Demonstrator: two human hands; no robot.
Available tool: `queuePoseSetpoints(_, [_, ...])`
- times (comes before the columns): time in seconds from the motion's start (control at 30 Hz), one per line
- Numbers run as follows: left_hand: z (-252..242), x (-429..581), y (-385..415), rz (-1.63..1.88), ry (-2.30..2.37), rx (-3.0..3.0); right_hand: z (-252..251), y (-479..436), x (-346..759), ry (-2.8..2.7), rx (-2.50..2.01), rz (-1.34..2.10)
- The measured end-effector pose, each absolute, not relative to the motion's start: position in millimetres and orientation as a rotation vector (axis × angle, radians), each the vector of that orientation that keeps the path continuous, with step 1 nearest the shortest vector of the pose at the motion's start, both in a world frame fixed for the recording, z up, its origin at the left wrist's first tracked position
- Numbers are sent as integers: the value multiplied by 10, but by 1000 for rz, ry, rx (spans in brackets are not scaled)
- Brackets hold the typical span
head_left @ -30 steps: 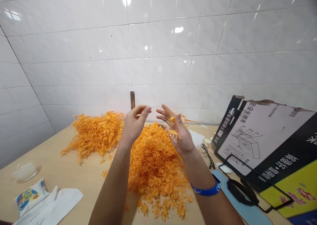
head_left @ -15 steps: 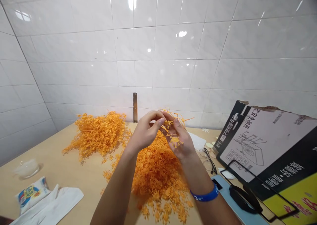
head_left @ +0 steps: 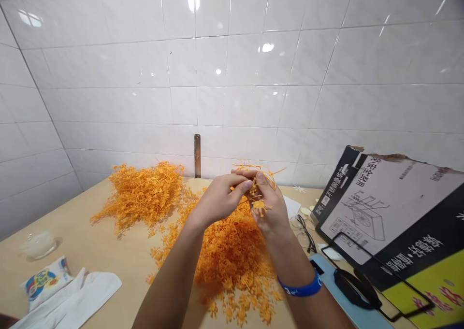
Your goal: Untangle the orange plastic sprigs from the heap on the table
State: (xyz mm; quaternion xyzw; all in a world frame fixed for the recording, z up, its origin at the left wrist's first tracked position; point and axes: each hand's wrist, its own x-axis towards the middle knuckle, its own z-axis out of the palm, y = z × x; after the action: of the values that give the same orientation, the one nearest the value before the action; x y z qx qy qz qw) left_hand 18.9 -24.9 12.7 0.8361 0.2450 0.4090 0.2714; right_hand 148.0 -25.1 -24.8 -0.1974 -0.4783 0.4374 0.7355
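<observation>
Both hands meet above a heap of small orange plastic pieces [head_left: 232,256] with spiky, splayed outlines. My right hand [head_left: 272,218] is closed around an orange plastic sprue [head_left: 270,173], whose thin runners stick out past the fingertips. One spiky orange piece [head_left: 259,207] lies against that palm. My left hand [head_left: 219,201] has thumb and fingers pressed together at the same sprue, beside the right fingers; the exact spot it pinches is partly hidden. A second pile of orange sprues [head_left: 145,196] sits farther left.
At right stand a printed cardboard box [head_left: 369,208], eyeglasses [head_left: 307,235], a light-blue flat object [head_left: 337,290] and a black-framed object [head_left: 357,288]. At left lie a clear bowl [head_left: 39,246], a small packet [head_left: 47,283] and white tissue [head_left: 87,295]. A tiled wall [head_left: 246,107] closes the back.
My left hand has moved slightly right and down, closer against my right hand. The sprue has shifted a little with the fingers. The piles look the same.
</observation>
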Motion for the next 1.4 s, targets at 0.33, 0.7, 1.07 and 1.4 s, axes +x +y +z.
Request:
queuePoseSetpoints(0.33, [225,-59,-375,1063,1017,2391,-151,-334,1643,-955,-371,947])
queuePoseSetpoints(0.7, [191,59,-335,1277,955,2320,-169,-298,1593,-1005,-556,708])
queuePoseSetpoints(1.07, [146,139,-270,1322,900,2316,-245,-156,1611,-893,-654,584])
queuePoseSetpoints(1.4, [126,266,-278,1360,818,2377,-231,-202,1572,-1001,-674,728])
